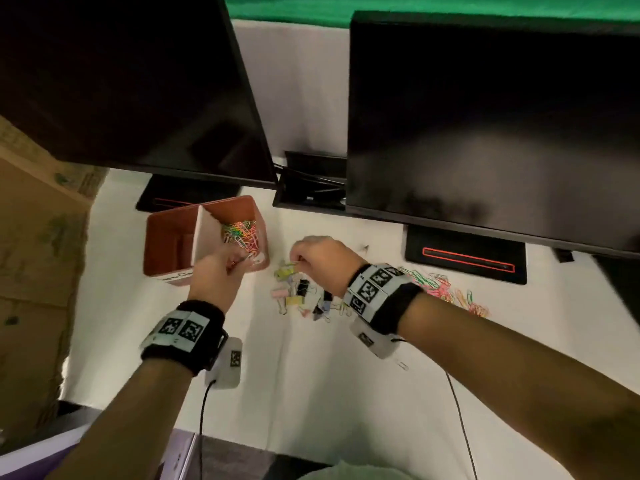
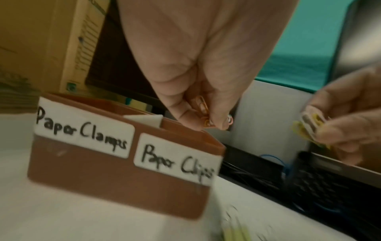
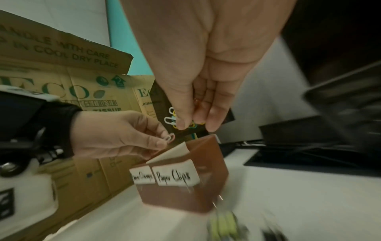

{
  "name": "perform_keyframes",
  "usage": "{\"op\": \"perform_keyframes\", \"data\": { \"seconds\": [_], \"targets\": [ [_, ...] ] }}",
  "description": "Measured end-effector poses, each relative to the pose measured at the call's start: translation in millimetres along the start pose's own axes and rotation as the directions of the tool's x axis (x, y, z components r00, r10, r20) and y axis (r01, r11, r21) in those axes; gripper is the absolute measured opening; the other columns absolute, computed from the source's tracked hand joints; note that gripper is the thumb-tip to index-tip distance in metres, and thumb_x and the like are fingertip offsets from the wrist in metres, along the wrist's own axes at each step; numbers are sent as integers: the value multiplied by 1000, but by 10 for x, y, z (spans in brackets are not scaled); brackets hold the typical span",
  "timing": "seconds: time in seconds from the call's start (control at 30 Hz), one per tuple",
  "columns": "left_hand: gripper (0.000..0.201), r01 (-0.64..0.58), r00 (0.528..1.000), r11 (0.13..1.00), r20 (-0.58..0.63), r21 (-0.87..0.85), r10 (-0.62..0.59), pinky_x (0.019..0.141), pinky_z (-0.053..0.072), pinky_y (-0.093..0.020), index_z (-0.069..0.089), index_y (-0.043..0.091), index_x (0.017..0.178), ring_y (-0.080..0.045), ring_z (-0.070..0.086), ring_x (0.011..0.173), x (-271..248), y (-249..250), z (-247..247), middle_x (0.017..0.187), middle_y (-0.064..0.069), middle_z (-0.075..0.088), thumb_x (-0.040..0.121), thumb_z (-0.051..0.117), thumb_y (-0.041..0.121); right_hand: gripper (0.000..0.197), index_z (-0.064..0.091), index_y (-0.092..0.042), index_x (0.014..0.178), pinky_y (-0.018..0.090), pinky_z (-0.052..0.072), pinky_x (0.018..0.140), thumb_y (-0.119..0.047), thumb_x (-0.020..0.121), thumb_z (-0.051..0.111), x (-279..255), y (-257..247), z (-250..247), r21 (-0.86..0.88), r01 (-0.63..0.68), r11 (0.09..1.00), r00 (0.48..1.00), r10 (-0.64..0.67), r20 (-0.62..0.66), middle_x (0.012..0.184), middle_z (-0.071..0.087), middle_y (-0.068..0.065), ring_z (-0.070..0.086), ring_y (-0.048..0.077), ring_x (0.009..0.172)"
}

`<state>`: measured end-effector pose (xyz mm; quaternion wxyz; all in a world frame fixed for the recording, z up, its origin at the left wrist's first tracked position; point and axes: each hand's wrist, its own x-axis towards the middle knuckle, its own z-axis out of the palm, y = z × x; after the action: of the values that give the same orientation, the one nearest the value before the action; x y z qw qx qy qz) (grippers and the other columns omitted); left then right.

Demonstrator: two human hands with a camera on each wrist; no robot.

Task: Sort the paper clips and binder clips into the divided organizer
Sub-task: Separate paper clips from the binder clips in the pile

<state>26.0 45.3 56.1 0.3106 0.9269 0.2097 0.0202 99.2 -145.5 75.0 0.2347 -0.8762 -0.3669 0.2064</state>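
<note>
The brown divided organizer (image 1: pixel 162 251) stands on the white desk, labelled "Paper Clamps" on the left (image 2: pixel 82 130) and "Paper Clips" on the right (image 2: pixel 177 163). Coloured paper clips (image 1: pixel 242 233) lie in its right compartment. My left hand (image 1: pixel 239 263) pinches a few orange and pink paper clips (image 2: pixel 203 112) just over the front rim of that compartment. My right hand (image 1: pixel 298 261) pinches a small bunch of white, yellow and teal paper clips (image 3: pixel 175 120) right of the organizer, above a heap of binder clips (image 1: pixel 301 294).
More loose paper clips (image 1: pixel 446 289) lie scattered on the desk to the right. Two dark monitors (image 1: pixel 485 126) on stands close off the back. Cardboard boxes (image 1: pixel 34 237) stand at the left. A cable tray (image 1: pixel 311 188) sits between the monitor stands.
</note>
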Motion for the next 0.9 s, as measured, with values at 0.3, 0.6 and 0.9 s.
{"op": "perform_keyframes", "data": {
  "seconds": [0.3, 0.6, 0.9],
  "targets": [
    [29, 66, 997, 996, 41, 51, -69, 96, 47, -39, 64, 11, 110, -28, 61, 100, 536, -377, -228, 115, -12, 59, 82, 64, 11, 49, 42, -17, 136, 34, 41, 102, -15, 89, 58, 1249, -574, 97, 108, -132, 985, 991, 129, 30, 136, 51, 8, 51, 25, 122],
    [16, -292, 891, 933, 294, -212, 346, 68, 47, -10, 64, 18, 102, -4, 58, 76, 43, 2, 130, 97, 4, 56, 88, 59, 14, 24, 60, -21, 111, 33, 52, 82, -33, 91, 55, 117, 181, 97, 74, -82, 994, 995, 86, -51, 105, 60, -2, 58, 11, 78],
    [20, -471, 681, 875, 586, -110, 440, 86, 47, -34, 63, 19, 105, -18, 54, 97, -371, 499, 1245, 105, 0, 59, 88, 53, 16, 34, 55, -23, 112, 25, 43, 71, -45, 87, 57, -1476, 899, 432, -87, -408, 909, 863, 415, 290, 103, 64, -2, 56, 14, 82]
  ]
}}
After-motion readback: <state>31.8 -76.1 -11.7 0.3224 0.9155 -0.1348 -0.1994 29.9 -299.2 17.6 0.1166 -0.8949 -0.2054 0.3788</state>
